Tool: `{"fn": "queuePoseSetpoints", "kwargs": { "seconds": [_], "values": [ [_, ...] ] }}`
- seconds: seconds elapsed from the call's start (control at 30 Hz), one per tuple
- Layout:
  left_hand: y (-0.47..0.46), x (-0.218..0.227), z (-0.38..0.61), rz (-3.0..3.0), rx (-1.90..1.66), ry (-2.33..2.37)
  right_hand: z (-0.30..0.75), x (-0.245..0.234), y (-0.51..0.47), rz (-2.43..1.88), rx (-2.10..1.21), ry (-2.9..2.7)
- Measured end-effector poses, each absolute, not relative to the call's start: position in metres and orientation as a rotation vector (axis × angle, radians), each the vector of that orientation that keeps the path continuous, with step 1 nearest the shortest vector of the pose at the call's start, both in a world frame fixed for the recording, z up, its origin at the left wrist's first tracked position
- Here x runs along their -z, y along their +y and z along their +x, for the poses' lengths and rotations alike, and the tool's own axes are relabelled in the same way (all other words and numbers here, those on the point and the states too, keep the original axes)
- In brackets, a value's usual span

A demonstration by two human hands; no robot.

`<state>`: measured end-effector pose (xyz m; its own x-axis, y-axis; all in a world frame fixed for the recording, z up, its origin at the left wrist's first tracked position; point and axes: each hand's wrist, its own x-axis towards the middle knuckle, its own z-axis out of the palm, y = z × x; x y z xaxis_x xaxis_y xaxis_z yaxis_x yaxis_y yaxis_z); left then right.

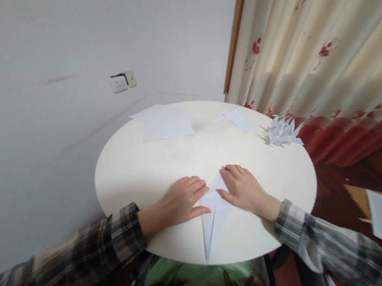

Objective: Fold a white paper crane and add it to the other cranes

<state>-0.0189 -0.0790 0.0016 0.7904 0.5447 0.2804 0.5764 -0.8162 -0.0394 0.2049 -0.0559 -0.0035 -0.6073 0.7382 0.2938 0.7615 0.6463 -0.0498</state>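
A white sheet of paper, folded into a long kite shape, lies on the white table near its front edge, narrow point toward me. A crease or slit runs down its middle. My left hand rests on its left edge, thumb stretched over the paper and fingers flat. My right hand lies over the upper right part, fingertips at the far corner and thumb apart, pressing on the paper. Both hands are open, and parts of the paper are hidden beneath them.
White sheets lie at the table's back left, smaller papers at the back. Folded paper pieces are heaped at the back right. The round table stands by a wall with a socket and a curtain.
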Motion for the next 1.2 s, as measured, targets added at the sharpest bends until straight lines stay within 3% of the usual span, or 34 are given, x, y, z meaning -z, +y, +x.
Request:
{"fn": "queuePoseSetpoints", "kwargs": {
  "seconds": [0.93,1.2],
  "values": [
    [-0.097,0.000,-0.029,-2.692,0.626,-0.914,0.205,0.005,-0.056,-1.185,0.130,-2.565],
    [-0.095,0.000,-0.028,-2.794,0.577,-0.698,0.208,0.006,-0.051,-1.189,0.109,-2.559]
  ]
}}
